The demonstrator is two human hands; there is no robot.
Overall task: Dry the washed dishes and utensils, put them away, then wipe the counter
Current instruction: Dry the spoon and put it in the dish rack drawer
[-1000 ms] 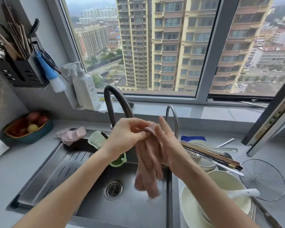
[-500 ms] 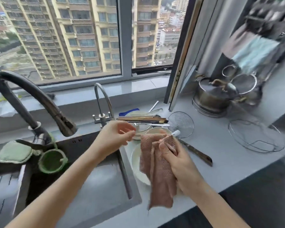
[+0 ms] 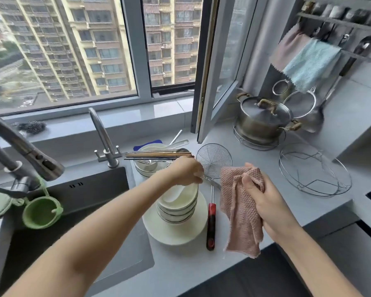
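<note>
Stacked bowls (image 3: 178, 203), on plate (image 3: 176, 232), tabletop (image 3: 255, 163) by sink (image 3: 90, 189): fragile, likely slick, take by rim; my left hand (image 3: 185, 170) curls over the top, grasp unclear; my right hand (image 3: 266, 202) clamps the soft cloth (image 3: 238, 211).

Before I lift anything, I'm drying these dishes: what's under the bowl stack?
A large white plate lies under the bowl stack. Its middle is covered, so anything there is hidden.
</note>
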